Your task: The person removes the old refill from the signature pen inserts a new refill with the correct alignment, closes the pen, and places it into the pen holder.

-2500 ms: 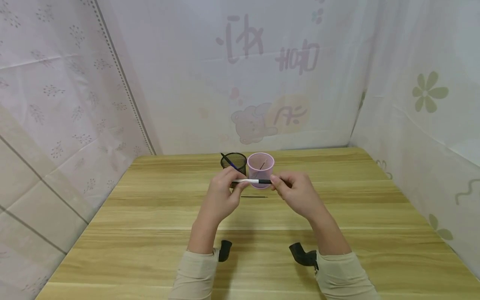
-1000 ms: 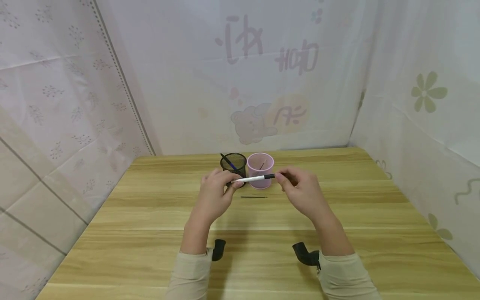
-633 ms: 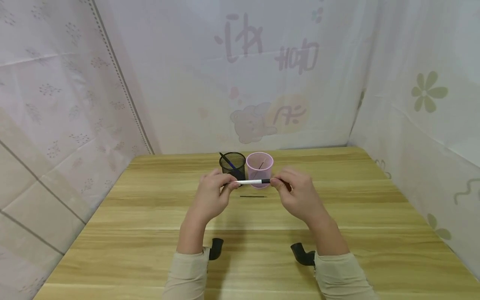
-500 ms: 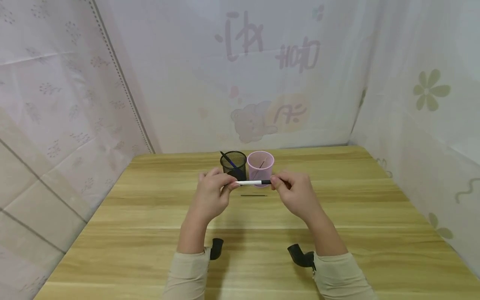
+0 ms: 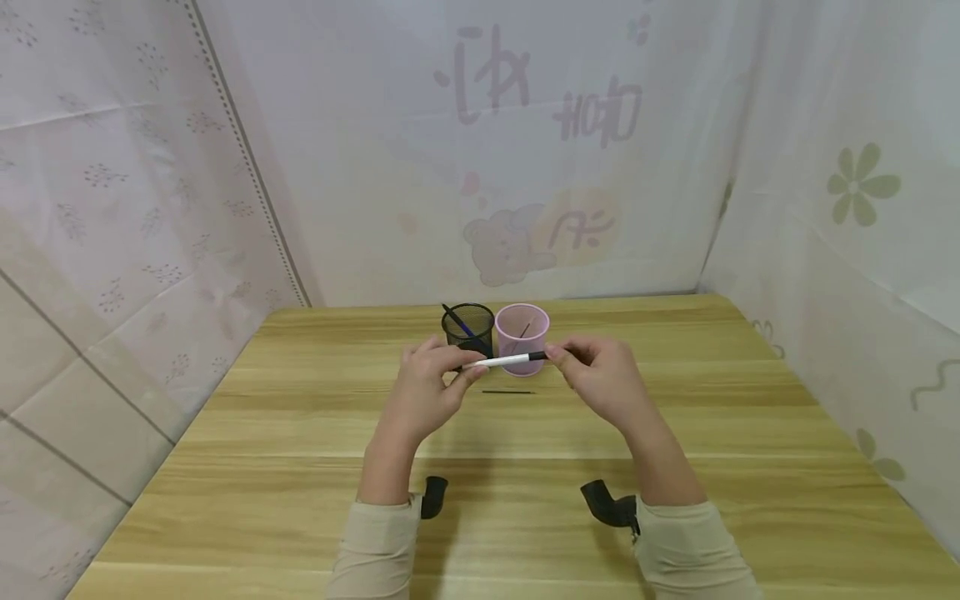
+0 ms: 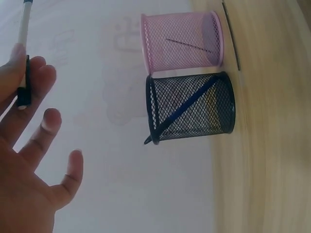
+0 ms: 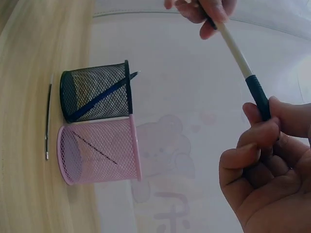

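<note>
A ballpoint pen (image 5: pixel 506 361) with a white barrel and black grip is held level above the table, its right end slightly higher. My left hand (image 5: pixel 422 390) pinches its white barrel near the black clip end, between thumb and index finger; in the left wrist view the other fingers spread loosely. My right hand (image 7: pixel 272 170) pinches the black grip, fingers curled, hiding the tip. Beyond the hands stand a black mesh cup (image 6: pixel 194 109) with a blue pen (image 6: pixel 187 104) leaning in it, and a pink mesh cup (image 7: pixel 99 155) holding a thin dark refill (image 7: pixel 97 149).
A second thin dark refill (image 5: pixel 508 392) lies on the wooden table (image 5: pixel 300 467) in front of the cups. Black curved pieces (image 5: pixel 609 506) stick out at both sleeves. Printed cloth (image 5: pixel 360 167) hangs behind the table and at both sides.
Over the last half second the right hand has shifted slightly up and to the right, so the pen's right end has risen. More of the white barrel shows. Both hands keep their hold.
</note>
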Motion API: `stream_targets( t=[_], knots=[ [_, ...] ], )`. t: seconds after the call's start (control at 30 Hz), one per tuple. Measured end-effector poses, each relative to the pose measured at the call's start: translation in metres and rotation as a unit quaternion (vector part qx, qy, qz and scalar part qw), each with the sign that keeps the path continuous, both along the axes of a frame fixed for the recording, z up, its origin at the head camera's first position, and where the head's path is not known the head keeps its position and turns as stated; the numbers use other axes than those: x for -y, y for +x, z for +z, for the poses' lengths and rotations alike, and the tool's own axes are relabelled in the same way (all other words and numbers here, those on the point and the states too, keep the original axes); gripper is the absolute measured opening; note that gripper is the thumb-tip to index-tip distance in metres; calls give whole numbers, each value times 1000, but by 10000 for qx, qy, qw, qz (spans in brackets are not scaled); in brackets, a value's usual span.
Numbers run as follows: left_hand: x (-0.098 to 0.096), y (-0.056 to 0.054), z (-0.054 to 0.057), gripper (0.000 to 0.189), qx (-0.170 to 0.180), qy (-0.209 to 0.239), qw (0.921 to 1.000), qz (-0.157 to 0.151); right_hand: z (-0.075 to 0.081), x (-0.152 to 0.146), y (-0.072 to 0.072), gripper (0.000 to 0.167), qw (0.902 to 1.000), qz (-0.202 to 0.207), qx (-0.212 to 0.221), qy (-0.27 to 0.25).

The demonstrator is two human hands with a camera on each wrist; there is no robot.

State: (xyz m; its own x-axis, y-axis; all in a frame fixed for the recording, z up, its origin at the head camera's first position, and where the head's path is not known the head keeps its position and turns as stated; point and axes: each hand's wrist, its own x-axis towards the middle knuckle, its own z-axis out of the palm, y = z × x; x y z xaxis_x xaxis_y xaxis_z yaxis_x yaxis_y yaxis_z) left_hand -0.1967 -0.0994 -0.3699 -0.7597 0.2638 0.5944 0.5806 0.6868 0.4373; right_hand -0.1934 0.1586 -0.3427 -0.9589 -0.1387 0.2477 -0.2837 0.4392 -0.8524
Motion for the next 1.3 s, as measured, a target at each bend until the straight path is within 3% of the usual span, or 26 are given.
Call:
stream_targets(
  t=[0.23, 0.4, 0.5, 0.7, 0.87, 1.1, 1.3],
  knots=[
    [8, -3, -2, 16, 410, -189, 9989, 137, 17, -2, -9, 25, 9987, -85, -195, -473],
    [12, -4, -6, 11, 480, -428, 9977, 225, 39, 6, -30, 26, 9984, -155, -533, -88],
    [11, -5, -9, 10, 456, -513, 9975, 179, 45, 18, -47, 24, 9967, -17, -776, 245],
    [9, -4, -13, 8, 421, -523, 9977, 107, 34, 47, -77, 25, 9882, 333, -1160, 941],
    [9, -4, -15, 9, 510, -473, 9975, 91, 17, 65, -91, 26, 9762, 601, -1235, 1679],
    [10, -5, -16, 9, 566, -376, 9977, 38, 6, 76, -91, 26, 9651, 748, -960, 2318],
    [10, -5, -16, 10, 647, -311, 9974, 44, 10, 76, -89, 31, 9640, 746, -837, 2412]
  ],
)
